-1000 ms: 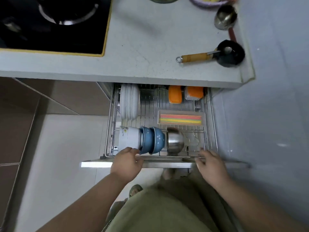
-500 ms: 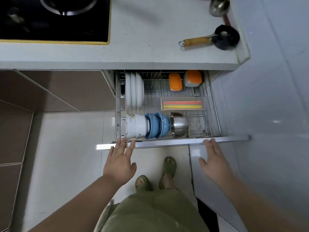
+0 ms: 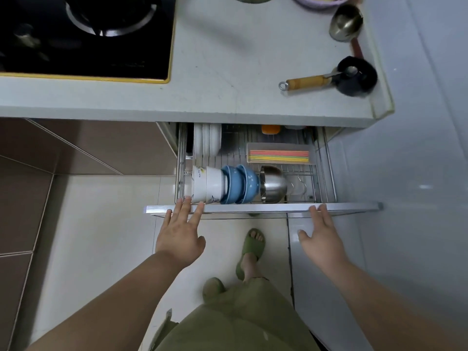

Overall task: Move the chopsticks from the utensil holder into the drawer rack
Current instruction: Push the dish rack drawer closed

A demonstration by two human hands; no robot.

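Observation:
Colourful chopsticks (image 3: 278,156), red, green and yellow, lie flat in a clear tray (image 3: 250,152) inside the wire drawer rack (image 3: 329,171) under the counter. The rack is partly pulled out. My left hand (image 3: 181,230) is flat with fingers spread, its fingertips on the drawer's metal front bar (image 3: 253,208) at the left. My right hand (image 3: 320,234) is also flat and spread, fingertips on the bar at the right. Neither hand holds anything. No utensil holder is in view.
The rack also holds white plates (image 3: 206,143), white and blue bowls (image 3: 225,184), a steel bowl (image 3: 273,183) and orange containers (image 3: 271,129). On the counter (image 3: 228,72) lie a black ladle (image 3: 354,77), a steel ladle (image 3: 345,21) and a gas hob (image 3: 83,34). My sandalled feet (image 3: 250,249) stand on the tiled floor.
Both hands went from gripping the drawer front to flat, spread palms against it. The drawer has slid further under the counter, hiding more of the orange containers.

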